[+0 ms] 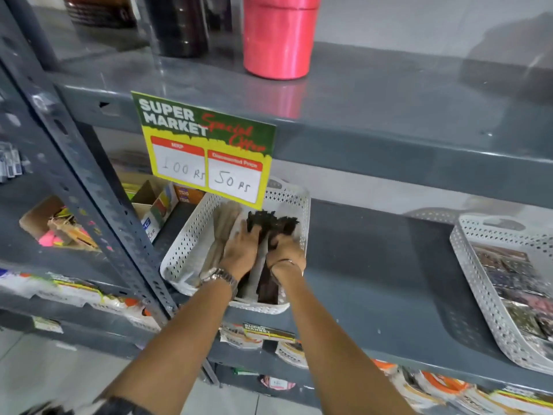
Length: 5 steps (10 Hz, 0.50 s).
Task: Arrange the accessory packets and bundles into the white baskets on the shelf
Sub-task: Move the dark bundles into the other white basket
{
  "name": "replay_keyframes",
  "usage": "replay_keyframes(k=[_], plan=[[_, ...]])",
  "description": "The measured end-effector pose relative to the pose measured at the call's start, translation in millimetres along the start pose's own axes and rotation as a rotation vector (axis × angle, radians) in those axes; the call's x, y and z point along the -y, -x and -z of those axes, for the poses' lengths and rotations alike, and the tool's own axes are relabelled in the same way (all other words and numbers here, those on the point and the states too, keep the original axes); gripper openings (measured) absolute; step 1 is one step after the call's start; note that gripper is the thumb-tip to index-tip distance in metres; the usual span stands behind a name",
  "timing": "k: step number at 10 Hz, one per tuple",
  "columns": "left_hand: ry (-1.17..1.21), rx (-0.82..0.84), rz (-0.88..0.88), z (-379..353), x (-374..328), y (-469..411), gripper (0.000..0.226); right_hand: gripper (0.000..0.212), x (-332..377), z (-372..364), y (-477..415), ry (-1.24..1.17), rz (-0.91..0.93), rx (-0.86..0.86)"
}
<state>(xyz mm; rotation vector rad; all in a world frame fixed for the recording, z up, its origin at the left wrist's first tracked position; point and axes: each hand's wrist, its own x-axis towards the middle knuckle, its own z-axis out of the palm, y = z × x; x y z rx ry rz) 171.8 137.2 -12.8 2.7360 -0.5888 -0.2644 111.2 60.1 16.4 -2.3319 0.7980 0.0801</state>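
Note:
A white perforated basket (185,241) sits on the grey middle shelf under a price sign. Inside it lie beige bundles (224,226) on the left and dark brown bundles (270,223) on the right. Both my hands are inside the basket. My left hand (242,250) lies flat on the bundles, fingers touching the dark brown ones. My right hand (284,247) is closed around a dark brown bundle, whose lower end (267,290) shows under my wrist. A second white basket (466,265) at the right holds several shiny packets (514,289).
A green and yellow price sign (206,148) hangs from the upper shelf edge over the basket's back. A pink spool (279,37) and dark jars stand on the upper shelf. Cardboard boxes (155,205) sit left of the basket, past a grey upright post (98,187). Packets fill the lower shelf.

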Motion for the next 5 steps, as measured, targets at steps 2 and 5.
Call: replay_keyframes(k=[2,5], plan=[[-0.143,0.285,-0.023,-32,18,-8,0.086,0.054,-5,-28,-4,0.448,0.039,0.124],[-0.129,0.184,-0.026,-7,-12,18,0.08,0.053,-4,0,17,0.365,0.144,0.025]])
